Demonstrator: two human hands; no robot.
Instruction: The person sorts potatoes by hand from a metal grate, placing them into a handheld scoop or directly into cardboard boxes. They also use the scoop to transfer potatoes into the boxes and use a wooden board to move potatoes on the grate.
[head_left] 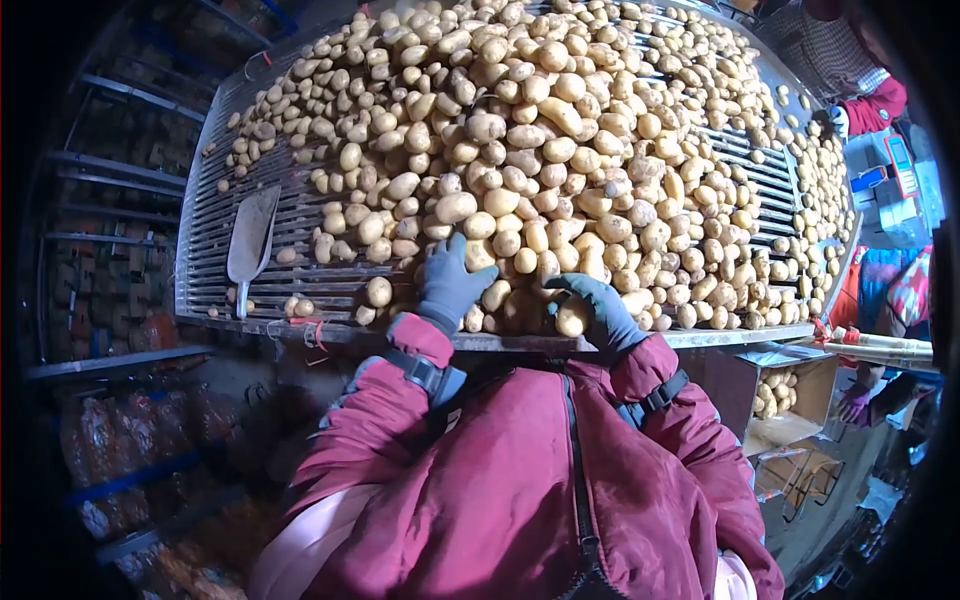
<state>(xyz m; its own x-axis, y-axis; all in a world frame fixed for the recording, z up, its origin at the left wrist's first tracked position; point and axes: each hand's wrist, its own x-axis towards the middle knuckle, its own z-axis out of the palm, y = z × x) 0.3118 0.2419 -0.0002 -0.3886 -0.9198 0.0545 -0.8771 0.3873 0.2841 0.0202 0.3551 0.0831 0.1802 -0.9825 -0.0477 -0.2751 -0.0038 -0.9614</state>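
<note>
A large heap of potatoes [520, 140] covers the slatted metal sorting table [210, 250] in front of me. My left hand [450, 283], in a grey glove, lies against the near edge of the heap with thumb and fingers spread around loose potatoes. To its right, my gloved right hand [600, 305] curves its fingers over a potato [572, 318] close to the table's front edge. The palm side of both hands is partly hidden.
A metal scoop [252, 235] rests on the slats at left. Below the table at right stands a cardboard box [790, 425] holding potatoes. Racks [120, 170] line the left side. At far right, another person's red sleeve [875, 105] reaches toward the table.
</note>
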